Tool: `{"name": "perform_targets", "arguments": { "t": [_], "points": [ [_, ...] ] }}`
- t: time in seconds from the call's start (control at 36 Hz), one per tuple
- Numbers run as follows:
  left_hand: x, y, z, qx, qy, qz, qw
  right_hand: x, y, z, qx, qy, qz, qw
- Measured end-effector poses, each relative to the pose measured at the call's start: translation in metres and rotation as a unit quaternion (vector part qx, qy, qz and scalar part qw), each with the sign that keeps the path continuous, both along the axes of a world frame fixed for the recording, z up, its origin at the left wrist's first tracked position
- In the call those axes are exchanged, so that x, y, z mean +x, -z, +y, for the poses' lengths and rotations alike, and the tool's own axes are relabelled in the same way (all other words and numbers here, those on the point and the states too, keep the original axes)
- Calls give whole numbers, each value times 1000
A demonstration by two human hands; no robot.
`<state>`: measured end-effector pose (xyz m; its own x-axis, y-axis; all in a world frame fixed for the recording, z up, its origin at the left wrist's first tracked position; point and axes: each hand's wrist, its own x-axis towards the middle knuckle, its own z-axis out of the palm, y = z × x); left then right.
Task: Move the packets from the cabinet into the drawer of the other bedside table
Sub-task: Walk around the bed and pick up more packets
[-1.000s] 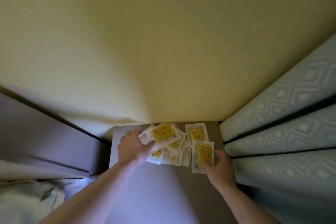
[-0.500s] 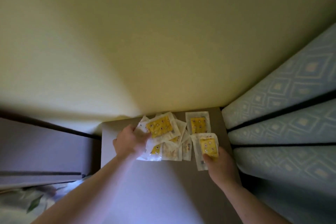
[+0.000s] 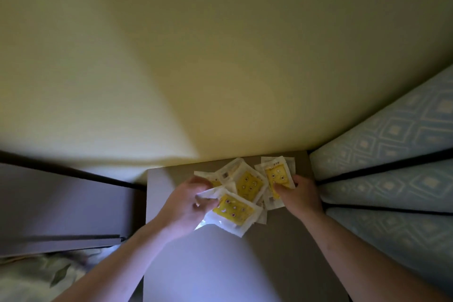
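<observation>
Wall (image 3: 171, 56), pale yellow, fills the view above a grey tabletop (image 3: 220, 252), with a patterned blue bed (image 3: 392, 154) alongside. Yellow-and-white packets (image 3: 247, 182) lie heaped on the tabletop, likely for gathering. Left hand (image 3: 188, 201) pinches one packet (image 3: 232, 211); right hand (image 3: 300, 193) grips another (image 3: 278, 174), fingers curled around it.

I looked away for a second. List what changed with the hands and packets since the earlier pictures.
The left hand has lifted one yellow packet off the pile and drawn it toward the person. The right hand moved up and now pinches another packet at the pile's right side. The rest of the pile stays on the grey tabletop.
</observation>
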<state>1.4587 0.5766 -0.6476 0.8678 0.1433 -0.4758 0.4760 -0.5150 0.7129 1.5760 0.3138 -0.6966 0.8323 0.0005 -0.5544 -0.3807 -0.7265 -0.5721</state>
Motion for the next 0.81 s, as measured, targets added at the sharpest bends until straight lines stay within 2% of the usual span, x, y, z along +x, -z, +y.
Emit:
{"name": "perform_targets", "arguments": {
  "t": [0.08, 0.19, 0.28, 0.33, 0.5, 0.58, 0.69, 0.81],
  "points": [
    [22, -1, -12, 39, 43, 10, 998, 0, 0, 0, 6, 19, 19, 1000],
    [39, 2, -32, 40, 31, 67, 996, -5, -2, -4, 13, 29, 10, 999],
    [43, 0, -47, 149, 43, 107, 982, -15, -8, -8, 13, 32, -18, 999],
    [40, 2, -54, 186, 42, 100, 976, -25, -12, -10, 14, 36, -37, 999],
    [28, 8, -62, 130, -6, 114, 985, -49, -20, -16, 34, 75, -64, 995],
    [18, 0, -65, 133, -9, 86, 987, -64, -27, -20, 31, 104, -82, 991],
    [-5, -26, -64, 161, 15, -4, 987, -86, -56, -29, 43, 134, -104, 985],
    [-43, -63, -59, 168, 43, -75, 982, -117, -103, -36, 58, 142, -79, 985]
  ]
}}
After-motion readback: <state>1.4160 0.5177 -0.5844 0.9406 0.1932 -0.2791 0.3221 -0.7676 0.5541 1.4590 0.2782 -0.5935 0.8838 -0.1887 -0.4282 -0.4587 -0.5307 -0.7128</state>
